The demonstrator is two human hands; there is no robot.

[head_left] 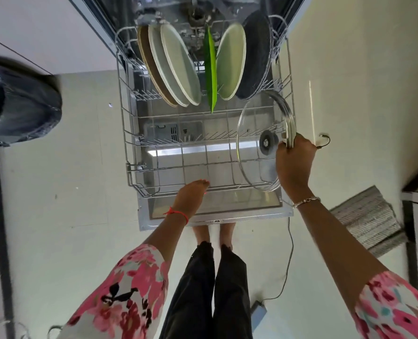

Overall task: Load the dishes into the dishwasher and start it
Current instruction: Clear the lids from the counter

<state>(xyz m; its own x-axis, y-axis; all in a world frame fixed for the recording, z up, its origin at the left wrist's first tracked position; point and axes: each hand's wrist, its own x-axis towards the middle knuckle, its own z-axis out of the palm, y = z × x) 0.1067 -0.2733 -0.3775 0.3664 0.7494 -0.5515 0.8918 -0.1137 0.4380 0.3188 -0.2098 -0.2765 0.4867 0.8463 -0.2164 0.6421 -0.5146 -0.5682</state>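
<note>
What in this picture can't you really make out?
Head view:
- Left hand: its back hides whether fingers grip the rack.
- Dishwasher interior: cut off by top edge.
- Dark object at left: blurred, cropped by the edge.
- Door-edge markings: too small to read.

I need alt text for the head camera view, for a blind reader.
The right hand holds a glass lid by its rim at the right side of the dishwasher rack; the left hand touches the rack's front edge. Plates and a dark dish stand at the back.
</note>
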